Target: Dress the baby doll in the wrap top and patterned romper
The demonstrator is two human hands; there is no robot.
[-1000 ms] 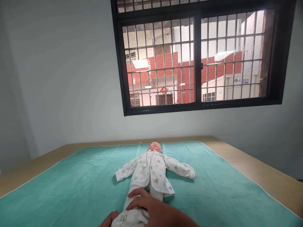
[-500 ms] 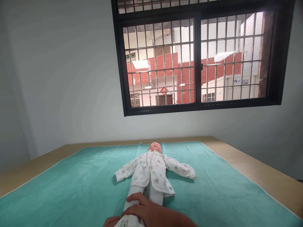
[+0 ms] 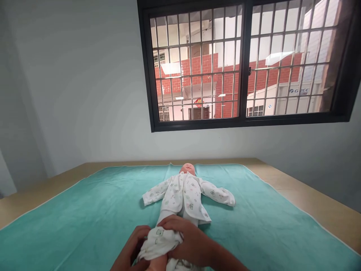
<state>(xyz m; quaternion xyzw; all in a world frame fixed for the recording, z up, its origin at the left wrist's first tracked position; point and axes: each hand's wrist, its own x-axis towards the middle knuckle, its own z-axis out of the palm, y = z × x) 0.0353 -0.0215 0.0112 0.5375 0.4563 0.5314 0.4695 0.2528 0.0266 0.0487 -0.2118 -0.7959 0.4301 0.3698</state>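
Note:
A baby doll [image 3: 187,168] lies on its back on a teal cloth [image 3: 93,210], head away from me, its arms spread in a white printed jacket [image 3: 173,194] whose front hangs open. At the lower middle, white printed baby trousers [image 3: 159,241] are bunched around one of the doll's legs, and a skin-coloured part of that leg [image 3: 158,262] shows below the bunch. My left hand [image 3: 134,248] is closed on the left side of this fabric. Gripping it from the right is my right hand [image 3: 190,239], its fingers across the leg. The other leg is mostly hidden.
The cloth covers most of a wooden table [image 3: 316,199], whose bare border shows at both sides and the back. Behind it stands a grey-white wall [image 3: 84,94] with a dark-framed barred window [image 3: 244,67].
My right hand has moved up and right, off the doll's leg and onto the trousers. More of my left hand shows, and the trouser fabric is higher and more bunched. The view has shifted slightly.

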